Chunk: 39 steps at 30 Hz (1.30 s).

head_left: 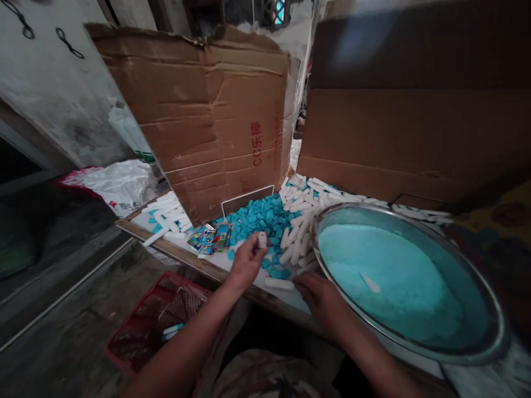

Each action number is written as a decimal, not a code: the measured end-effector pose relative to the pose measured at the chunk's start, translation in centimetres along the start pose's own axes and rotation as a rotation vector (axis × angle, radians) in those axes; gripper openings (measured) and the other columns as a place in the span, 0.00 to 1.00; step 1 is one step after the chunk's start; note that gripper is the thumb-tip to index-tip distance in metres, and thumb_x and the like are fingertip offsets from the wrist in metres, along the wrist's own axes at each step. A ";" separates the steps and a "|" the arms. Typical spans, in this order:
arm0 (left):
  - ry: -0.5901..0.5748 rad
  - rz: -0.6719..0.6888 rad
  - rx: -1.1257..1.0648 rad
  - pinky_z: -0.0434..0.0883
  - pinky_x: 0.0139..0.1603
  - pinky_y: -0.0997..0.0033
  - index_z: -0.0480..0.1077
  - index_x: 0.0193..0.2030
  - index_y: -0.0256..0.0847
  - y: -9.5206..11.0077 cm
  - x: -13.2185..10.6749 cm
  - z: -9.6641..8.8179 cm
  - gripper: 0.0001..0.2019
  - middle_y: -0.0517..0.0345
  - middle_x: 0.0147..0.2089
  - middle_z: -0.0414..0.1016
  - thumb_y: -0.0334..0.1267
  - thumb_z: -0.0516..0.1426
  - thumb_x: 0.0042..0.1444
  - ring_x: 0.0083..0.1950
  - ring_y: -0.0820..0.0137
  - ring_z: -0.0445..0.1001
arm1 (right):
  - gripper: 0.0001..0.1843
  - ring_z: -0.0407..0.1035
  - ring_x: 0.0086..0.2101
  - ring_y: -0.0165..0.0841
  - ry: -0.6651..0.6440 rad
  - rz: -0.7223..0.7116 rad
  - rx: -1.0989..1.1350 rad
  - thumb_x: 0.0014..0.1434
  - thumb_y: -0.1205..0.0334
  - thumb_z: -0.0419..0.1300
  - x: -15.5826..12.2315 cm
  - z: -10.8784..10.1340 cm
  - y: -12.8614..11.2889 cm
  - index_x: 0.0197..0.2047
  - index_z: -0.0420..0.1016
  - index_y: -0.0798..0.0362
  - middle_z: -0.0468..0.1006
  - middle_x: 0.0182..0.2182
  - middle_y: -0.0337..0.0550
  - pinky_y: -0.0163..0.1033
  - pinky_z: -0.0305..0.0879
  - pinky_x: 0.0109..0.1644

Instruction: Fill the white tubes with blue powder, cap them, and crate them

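My left hand [248, 260] is closed around a white plastic tube [262, 241], held upright with its top end showing between thumb and fingers. Lower and to the right, my right hand [317, 296] has its fingertips closed at the end of another white tube [279, 283], which lies level near the table's front edge. Beyond both hands spreads a heap of small blue plastic pieces [263, 215]. White tubes [296, 235] are piled to its right. Beside my right hand stands a large metal basin [418, 354] of pale blue powder [385, 265], with a small white pointed piece [369, 282] in it.
Colourful small packets [211, 237] and more white tubes [166, 218] lie on the left of the table. Cardboard panels [215, 121] stand along the back. Below the front edge, a red plastic basket [141, 326] holds several tubes with blue ends [172, 331].
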State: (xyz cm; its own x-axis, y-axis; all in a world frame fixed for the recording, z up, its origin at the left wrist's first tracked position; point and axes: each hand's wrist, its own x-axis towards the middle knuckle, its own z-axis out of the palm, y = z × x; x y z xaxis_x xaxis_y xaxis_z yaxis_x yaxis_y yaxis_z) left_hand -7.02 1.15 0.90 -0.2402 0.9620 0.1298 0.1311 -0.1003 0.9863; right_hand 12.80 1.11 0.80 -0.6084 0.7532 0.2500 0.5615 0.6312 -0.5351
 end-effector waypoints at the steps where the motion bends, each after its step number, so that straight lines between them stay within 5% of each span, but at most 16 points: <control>1: 0.031 -0.039 -0.006 0.66 0.42 0.69 0.66 0.42 0.37 -0.7 -0.2 -1.3 0.15 0.56 0.36 0.72 0.36 0.55 0.46 0.39 0.67 0.70 | 0.11 0.69 0.32 0.33 -0.072 0.061 -0.025 0.57 0.70 0.49 0.8 1.5 0.1 0.33 0.73 0.54 0.75 0.30 0.44 0.35 0.64 0.36; 6: 0.004 -0.146 -0.014 0.65 0.40 0.69 0.67 0.40 0.37 -3.4 -2.6 -3.3 0.14 0.57 0.35 0.73 0.37 0.56 0.45 0.37 0.67 0.70 | 0.14 0.67 0.37 0.35 -0.217 0.212 -0.218 0.57 0.72 0.48 4.4 5.6 0.9 0.35 0.74 0.55 0.73 0.36 0.48 0.36 0.60 0.39; 19: -0.025 -0.163 -0.048 0.65 0.43 0.69 0.67 0.40 0.38 -4.9 -4.2 -2.8 0.13 0.57 0.35 0.72 0.37 0.56 0.46 0.39 0.67 0.70 | 0.11 0.66 0.39 0.40 -0.351 0.207 -0.306 0.51 0.66 0.58 6.8 7.2 0.1 0.40 0.72 0.60 0.73 0.38 0.53 0.39 0.58 0.41; 24: -0.022 -0.162 -0.056 0.65 0.44 0.68 0.68 0.40 0.38 -5.0 -4.4 -2.9 0.13 0.57 0.35 0.73 0.37 0.56 0.46 0.40 0.66 0.70 | 0.12 0.64 0.44 0.42 -0.271 0.191 -0.297 0.52 0.67 0.57 6.6 7.3 -0.2 0.41 0.72 0.57 0.73 0.40 0.52 0.43 0.56 0.46; 30: -0.180 -0.197 -0.116 0.64 0.47 0.67 0.70 0.43 0.37 -3.8 -4.2 -2.7 0.18 0.53 0.43 0.73 0.39 0.60 0.44 0.45 0.62 0.69 | 0.08 0.66 0.37 0.36 -0.105 0.045 -0.122 0.52 0.68 0.59 5.8 6.5 0.5 0.38 0.74 0.53 0.75 0.33 0.45 0.38 0.60 0.41; 34: -0.278 -0.253 -0.212 0.65 0.42 0.68 0.71 0.41 0.36 -3.5 -4.2 -2.0 0.18 0.53 0.39 0.75 0.43 0.61 0.44 0.40 0.64 0.70 | 0.09 0.67 0.33 0.35 0.110 -0.107 0.014 0.53 0.69 0.56 4.8 6.0 0.8 0.39 0.74 0.54 0.74 0.31 0.45 0.38 0.62 0.37; 39: -0.300 -0.265 -0.267 0.66 0.38 0.70 0.70 0.42 0.35 -3.6 -4.4 -1.8 0.19 0.53 0.36 0.75 0.44 0.61 0.45 0.38 0.64 0.71 | 0.10 0.66 0.32 0.37 0.182 -0.162 0.003 0.55 0.66 0.52 3.8 5.6 0.3 0.39 0.73 0.57 0.74 0.30 0.49 0.41 0.62 0.36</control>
State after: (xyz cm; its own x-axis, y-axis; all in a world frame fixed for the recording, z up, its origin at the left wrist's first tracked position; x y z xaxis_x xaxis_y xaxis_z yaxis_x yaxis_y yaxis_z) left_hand -8.16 -3.19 -2.99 0.0609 0.9902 -0.1260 -0.1586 0.1342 0.9782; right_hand 7.50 3.15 -2.91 -0.5792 0.6630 0.4742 0.4625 0.7463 -0.4786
